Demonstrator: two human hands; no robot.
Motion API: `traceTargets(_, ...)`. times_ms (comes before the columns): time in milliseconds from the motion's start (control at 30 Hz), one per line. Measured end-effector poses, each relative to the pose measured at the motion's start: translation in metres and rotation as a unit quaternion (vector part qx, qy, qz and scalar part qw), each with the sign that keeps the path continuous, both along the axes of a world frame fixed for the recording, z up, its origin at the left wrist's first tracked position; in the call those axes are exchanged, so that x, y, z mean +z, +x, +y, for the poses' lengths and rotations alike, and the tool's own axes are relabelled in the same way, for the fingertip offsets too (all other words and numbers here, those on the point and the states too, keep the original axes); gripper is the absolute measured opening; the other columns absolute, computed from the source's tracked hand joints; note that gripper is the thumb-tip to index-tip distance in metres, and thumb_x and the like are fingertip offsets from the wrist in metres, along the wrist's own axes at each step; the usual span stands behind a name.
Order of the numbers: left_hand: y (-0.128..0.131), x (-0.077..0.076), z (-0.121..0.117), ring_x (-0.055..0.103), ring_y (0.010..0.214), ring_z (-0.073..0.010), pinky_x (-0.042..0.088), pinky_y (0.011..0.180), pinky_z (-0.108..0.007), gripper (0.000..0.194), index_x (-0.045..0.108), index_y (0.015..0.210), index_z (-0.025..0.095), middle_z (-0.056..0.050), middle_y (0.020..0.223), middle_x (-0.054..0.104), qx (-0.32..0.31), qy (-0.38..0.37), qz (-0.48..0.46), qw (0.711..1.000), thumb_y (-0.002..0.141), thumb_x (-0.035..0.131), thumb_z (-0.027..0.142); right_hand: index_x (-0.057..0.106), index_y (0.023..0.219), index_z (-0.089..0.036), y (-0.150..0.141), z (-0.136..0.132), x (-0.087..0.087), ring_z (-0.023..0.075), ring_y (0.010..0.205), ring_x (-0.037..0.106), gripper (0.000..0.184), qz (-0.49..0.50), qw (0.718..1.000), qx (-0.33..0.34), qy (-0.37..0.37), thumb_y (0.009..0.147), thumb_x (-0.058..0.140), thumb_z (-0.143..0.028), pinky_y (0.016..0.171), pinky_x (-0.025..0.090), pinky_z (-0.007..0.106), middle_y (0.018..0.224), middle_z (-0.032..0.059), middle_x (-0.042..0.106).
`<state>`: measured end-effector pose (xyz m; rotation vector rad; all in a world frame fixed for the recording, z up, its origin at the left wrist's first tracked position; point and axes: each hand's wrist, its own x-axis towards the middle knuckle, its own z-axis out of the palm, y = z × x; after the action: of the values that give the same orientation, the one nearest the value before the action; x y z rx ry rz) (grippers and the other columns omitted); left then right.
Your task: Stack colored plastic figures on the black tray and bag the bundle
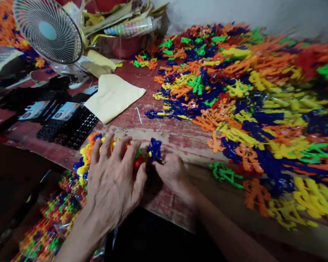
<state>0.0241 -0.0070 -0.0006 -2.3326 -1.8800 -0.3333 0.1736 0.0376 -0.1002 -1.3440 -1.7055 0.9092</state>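
Dark-blue plastic piece point(154, 148) stood upright between the two hands, at ten o'clock from the right hand point(173, 173), whose thumb and fingers were drawn together at its foot; whether they gripped it, I could not tell. Apart from that hand, the left hand point(117, 171) lay spread, palm down, over a multicoloured cluster point(83, 169).

From the hands, a great heap of moulded plastic pieces point(251, 134) sprawled from one to three o'clock. A desk fan point(47, 31) stood at eleven, bagged pieces point(53, 218) lay at eight, black mesh panels point(82, 125) at ten, and a cream sheet point(114, 94) at eleven, with a thin white stick point(139, 114) near twelve.

Worn red paint covered the tabletop point(177, 133); a pale wall point(202, 12) rose at one o'clock.

Fingers hid much of the cluster, the frame cut off the heap's right side, and blur softened its far edge.
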Motion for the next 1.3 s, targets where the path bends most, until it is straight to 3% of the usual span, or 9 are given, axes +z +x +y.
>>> traceTargets(167, -0.003, -0.012, -0.002, 0.044, 0.138, -0.0384, 0.028, 0.118, -0.064, 0.045, 0.06, 0.131, 0.025, -0.009, 0.14, 0.059, 0.006, 0.028, -0.004, 1.0, 0.089, 0.053, 0.038, 0.073, 0.093, -0.021, 0.002, -0.004, 0.002, 0.0198, 0.084, 0.066, 0.028, -0.015, 0.987, 0.095, 0.132, 0.085, 0.05, -0.007, 0.078, 0.053, 0.031, 0.088, 0.0057, 0.073)
traceTargets(333, -0.008, -0.027, -0.002, 0.045, 0.137, -0.0389, 0.031, 0.117, -0.064, 0.047, 0.06, 0.134, 0.024, -0.011, 0.139, 0.061, 0.004, 0.088, -0.012, 0.996, 0.089, 0.054, 0.037, 0.073, 0.1, -0.024, -0.003, -0.007, -0.01, 0.0232, 0.086, 0.065, 0.026, -0.037, 0.981, 0.083, 0.169, 0.092, 0.049, -0.018, 0.074, 0.054, 0.032, 0.088, 0.0073, 0.07)
traceTargets(533, -0.006, -0.01, 0.006, 0.048, 0.133, -0.0441, 0.028, 0.114, -0.07, 0.053, 0.062, 0.132, 0.032, -0.01, 0.14, 0.061, -0.027, 0.074, 0.014, 0.997, 0.083, 0.059, 0.053, 0.07, 0.113, -0.026, -0.007, -0.014, -0.012, 0.0218, 0.096, 0.065, 0.03, -0.044, 0.987, 0.064, 0.139, 0.096, 0.045, -0.024, 0.081, 0.055, 0.031, 0.099, 0.0069, 0.069)
traceTargets(667, 0.005, -0.007, 0.015, 0.055, 0.126, -0.0383, 0.027, 0.116, -0.067, 0.036, 0.073, 0.114, 0.023, -0.009, 0.126, 0.069, -0.013, 0.048, -0.003, 0.999, 0.091, 0.046, 0.032, 0.07, 0.109, -0.023, 0.018, 0.006, 0.003, 0.0218, 0.095, 0.065, 0.029, -0.079, 0.974, 0.16, 0.143, 0.091, 0.047, -0.018, 0.085, 0.055, 0.033, 0.098, 0.0078, 0.07)
traceTargets(733, 0.008, -0.01, 0.016, 0.062, 0.117, -0.0329, 0.025, 0.118, -0.065, 0.037, 0.074, 0.108, 0.022, -0.008, 0.115, 0.073, -0.028, 0.04, -0.021, 0.999, 0.093, 0.04, 0.028, 0.07, 0.103, -0.021, 0.043, 0.033, 0.012, 0.0205, 0.09, 0.066, 0.028, -0.134, 0.972, 0.113, 0.157, 0.091, 0.045, -0.015, 0.084, 0.054, 0.033, 0.097, 0.0082, 0.071)
traceTargets(833, 0.007, -0.013, 0.014, 0.064, 0.112, -0.0321, 0.025, 0.117, -0.064, 0.035, 0.074, 0.106, 0.021, -0.008, 0.111, 0.074, -0.021, 0.044, -0.037, 0.998, 0.093, 0.043, 0.032, 0.069, 0.099, -0.016, 0.079, 0.082, 0.019, 0.0221, 0.091, 0.064, 0.026, -0.303, 0.932, -0.079, 0.184, 0.093, 0.044, -0.013, 0.087, 0.051, 0.036, 0.097, 0.0106, 0.07)
traceTargets(967, 0.003, -0.012, 0.011, 0.064, 0.112, -0.0353, 0.03, 0.113, -0.067, 0.037, 0.07, 0.114, 0.018, -0.012, 0.116, 0.072, -0.044, 0.075, -0.028, 0.996, 0.088, 0.053, 0.038, 0.066, 0.087, -0.015, 0.099, 0.119, 0.013, 0.0246, 0.09, 0.059, 0.015, -0.424, 0.879, -0.113, 0.186, 0.087, 0.051, -0.011, 0.086, 0.046, 0.037, 0.092, 0.0121, 0.067)
traceTargets(1133, 0.003, -0.01, 0.012, 0.065, 0.108, -0.0319, 0.03, 0.113, -0.065, 0.035, 0.071, 0.109, 0.021, -0.009, 0.115, 0.073, -0.047, 0.078, -0.066, 0.994, 0.086, 0.049, 0.033, 0.067, 0.089, -0.017, 0.094, 0.092, 0.004, 0.0253, 0.092, 0.057, 0.022, -0.442, 0.873, -0.068, 0.192, 0.085, 0.049, -0.006, 0.085, 0.042, 0.036, 0.091, 0.0113, 0.066)
traceTargets(1300, 0.005, -0.008, 0.014, 0.063, 0.113, -0.0332, 0.026, 0.117, -0.065, 0.036, 0.071, 0.111, 0.022, -0.008, 0.115, 0.073, -0.028, 0.039, -0.058, 0.997, 0.087, 0.046, 0.031, 0.067, 0.089, -0.019, 0.097, 0.052, -0.003, 0.0247, 0.087, 0.06, 0.016, -0.416, 0.88, -0.069, 0.221, 0.09, 0.051, -0.017, 0.081, 0.043, 0.036, 0.087, 0.0094, 0.067)
